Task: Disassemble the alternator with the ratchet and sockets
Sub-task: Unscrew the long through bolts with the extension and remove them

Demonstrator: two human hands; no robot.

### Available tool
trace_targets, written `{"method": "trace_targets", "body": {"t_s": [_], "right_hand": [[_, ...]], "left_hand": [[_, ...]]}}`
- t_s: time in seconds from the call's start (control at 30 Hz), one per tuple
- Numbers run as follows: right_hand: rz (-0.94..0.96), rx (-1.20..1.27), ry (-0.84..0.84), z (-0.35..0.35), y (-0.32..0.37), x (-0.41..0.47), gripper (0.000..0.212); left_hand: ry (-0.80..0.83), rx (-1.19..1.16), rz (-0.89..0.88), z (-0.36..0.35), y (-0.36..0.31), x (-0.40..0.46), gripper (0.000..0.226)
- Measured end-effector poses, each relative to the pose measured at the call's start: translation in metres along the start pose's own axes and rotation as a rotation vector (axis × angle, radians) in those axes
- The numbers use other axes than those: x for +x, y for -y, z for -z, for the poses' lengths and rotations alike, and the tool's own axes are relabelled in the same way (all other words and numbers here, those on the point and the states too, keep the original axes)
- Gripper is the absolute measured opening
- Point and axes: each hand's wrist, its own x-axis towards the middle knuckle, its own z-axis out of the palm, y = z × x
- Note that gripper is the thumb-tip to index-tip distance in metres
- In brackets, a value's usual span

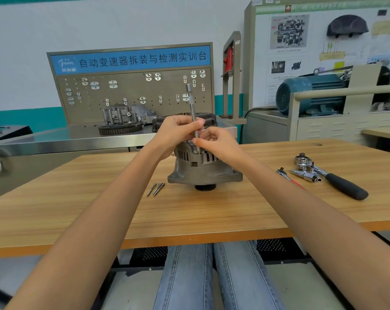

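The grey alternator (204,170) stands pulley-down in the middle of the wooden table (100,198). A long extension bar with a socket (192,106) rises upright from its top. My left hand (178,130) grips the bar's middle, and my right hand (214,142) pinches its lower part just above the alternator. Three long bolts (156,189) lie on the table left of the alternator. A black-handled ratchet (337,181) lies at the right with loose sockets and adapters (306,174) and a small red-handled driver (289,179).
Behind the table is a steel bench (55,139) with a pegboard (133,95), a gear ring and a metal housing (124,119). A blue electric motor (310,95) sits on a cabinet at the back right. My legs show under the table's near edge.
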Motion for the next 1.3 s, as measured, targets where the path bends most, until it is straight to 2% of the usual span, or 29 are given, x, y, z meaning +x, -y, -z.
{"method": "trace_targets", "body": {"t_s": [0.2,0.33,0.57,0.73,0.9,1.17,1.3], "right_hand": [[-0.014,-0.016,0.007,-0.0005,0.0011,0.0005,0.004],[-0.011,-0.016,0.009,-0.0015,-0.0014,0.0003,0.001],[-0.004,-0.047,-0.008,-0.0029,-0.0030,0.0023,0.002],[0.000,-0.048,0.000,-0.0029,-0.0037,0.0023,0.016],[-0.014,-0.040,0.017,-0.0014,-0.0036,0.0020,0.010],[-0.005,-0.065,0.011,-0.0020,-0.0044,0.0025,0.018],[-0.019,-0.062,0.030,-0.0003,-0.0025,0.0032,0.014]], "left_hand": [[0.001,-0.002,-0.011,0.0005,-0.0002,-0.0005,0.011],[-0.007,0.005,-0.009,-0.0005,-0.0002,-0.0002,0.004],[0.010,-0.027,-0.021,0.0013,0.0013,-0.0013,0.009],[0.009,-0.024,-0.013,0.0007,0.0015,-0.0015,0.008],[0.031,-0.068,-0.015,0.0024,0.0009,-0.0011,0.012],[0.020,-0.076,0.002,0.0017,0.0006,-0.0006,0.006],[0.054,-0.126,0.011,0.0040,-0.0002,-0.0020,0.013]]}}
